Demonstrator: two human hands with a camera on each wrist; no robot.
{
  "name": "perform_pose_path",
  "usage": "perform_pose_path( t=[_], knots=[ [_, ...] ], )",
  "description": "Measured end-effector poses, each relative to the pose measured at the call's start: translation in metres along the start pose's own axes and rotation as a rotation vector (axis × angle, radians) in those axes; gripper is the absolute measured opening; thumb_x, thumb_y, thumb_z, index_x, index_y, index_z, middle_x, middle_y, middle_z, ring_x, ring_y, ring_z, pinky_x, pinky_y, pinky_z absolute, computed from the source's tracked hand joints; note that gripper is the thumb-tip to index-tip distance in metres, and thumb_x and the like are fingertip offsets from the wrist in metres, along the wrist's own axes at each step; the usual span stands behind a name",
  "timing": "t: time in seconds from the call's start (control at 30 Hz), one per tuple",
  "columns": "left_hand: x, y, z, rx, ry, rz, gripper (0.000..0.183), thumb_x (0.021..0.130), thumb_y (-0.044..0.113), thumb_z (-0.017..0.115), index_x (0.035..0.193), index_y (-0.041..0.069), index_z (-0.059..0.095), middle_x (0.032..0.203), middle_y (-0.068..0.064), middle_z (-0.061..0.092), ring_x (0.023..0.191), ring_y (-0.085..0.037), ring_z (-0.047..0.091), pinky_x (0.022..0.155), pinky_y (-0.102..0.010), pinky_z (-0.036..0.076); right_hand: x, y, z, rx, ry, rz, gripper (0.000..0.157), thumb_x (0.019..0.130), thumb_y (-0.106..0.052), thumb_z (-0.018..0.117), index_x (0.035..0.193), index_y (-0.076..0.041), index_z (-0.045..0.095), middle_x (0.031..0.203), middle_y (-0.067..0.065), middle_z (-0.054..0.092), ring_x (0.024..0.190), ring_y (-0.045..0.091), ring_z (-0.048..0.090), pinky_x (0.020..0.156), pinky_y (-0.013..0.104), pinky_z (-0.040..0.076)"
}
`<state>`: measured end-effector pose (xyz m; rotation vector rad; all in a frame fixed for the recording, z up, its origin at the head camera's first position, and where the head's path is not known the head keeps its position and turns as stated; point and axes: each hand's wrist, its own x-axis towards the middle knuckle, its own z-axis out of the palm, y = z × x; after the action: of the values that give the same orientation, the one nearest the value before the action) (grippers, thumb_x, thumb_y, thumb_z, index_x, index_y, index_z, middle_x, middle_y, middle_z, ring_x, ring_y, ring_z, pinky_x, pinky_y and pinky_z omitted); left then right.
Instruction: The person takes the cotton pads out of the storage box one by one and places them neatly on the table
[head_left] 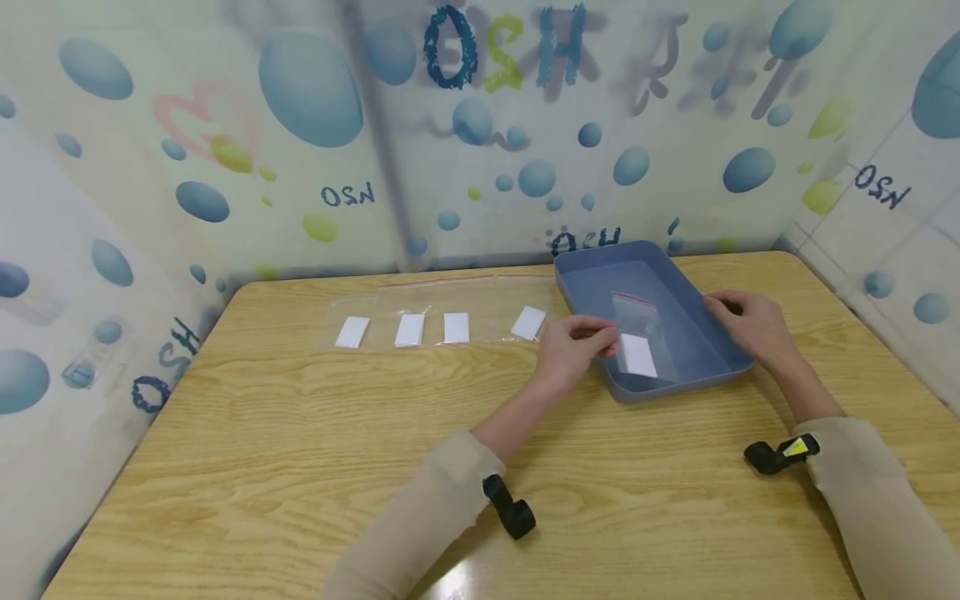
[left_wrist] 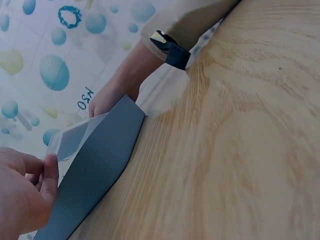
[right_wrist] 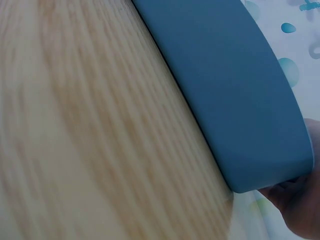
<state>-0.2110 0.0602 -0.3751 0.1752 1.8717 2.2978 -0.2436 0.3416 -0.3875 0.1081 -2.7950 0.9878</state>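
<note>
My left hand [head_left: 573, 350] pinches the edge of a clear zip bag [head_left: 632, 310] with a red strip along its top. A white card [head_left: 638, 357] shows in the bag's lower part. This bag hangs over the front of a blue-grey tray [head_left: 611, 275]; whether it touches the tray floor I cannot tell. At the tray's right side, my right hand [head_left: 753, 325] grips the rim. In the left wrist view the left hand [left_wrist: 25, 192] holds the bag [left_wrist: 70, 140] beside the tray wall [left_wrist: 107, 155]. The right wrist view shows part of the right hand [right_wrist: 300, 200] behind the tray corner [right_wrist: 260, 150].
Left of the tray, several clear bags holding white cards [head_left: 456, 327] lie in a row along the back of the wooden table [head_left: 300, 467]. A patterned wall covering [head_left: 450, 167] with bubbles and lettering stands behind. Black devices [head_left: 513, 512] are strapped at both wrists.
</note>
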Motion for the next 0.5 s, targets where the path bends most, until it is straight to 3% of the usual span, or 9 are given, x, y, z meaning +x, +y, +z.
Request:
perform_pose_path(
  t=[0.27,0.5],
  knots=[
    [-0.003,0.001,-0.012,-0.001,0.015,0.011,0.012,0.092,-0.002,0.071,0.101,-0.009,0.074,0.084,-0.013,0.072,0.066,-0.011,0.067,0.073,-0.03,0.06,-0.001,0.002,0.0,-0.007,0.011,-0.017,0.049,0.107,-0.032,0.049,0.125,0.011,0.063,0.117,0.033,0.064,0.103,0.044,0.06,0.079,0.039,0.044],
    [-0.008,0.002,-0.024,-0.024,0.012,-0.006,0.013,0.092,-0.004,0.07,0.104,-0.01,0.073,0.085,-0.013,0.071,0.066,-0.012,0.067,0.088,-0.05,0.057,0.0,0.002,0.0,-0.004,0.009,-0.014,0.05,0.107,-0.033,0.048,0.125,0.011,0.063,0.119,0.034,0.063,0.105,0.045,0.06,0.081,0.041,0.045]
  ],
)
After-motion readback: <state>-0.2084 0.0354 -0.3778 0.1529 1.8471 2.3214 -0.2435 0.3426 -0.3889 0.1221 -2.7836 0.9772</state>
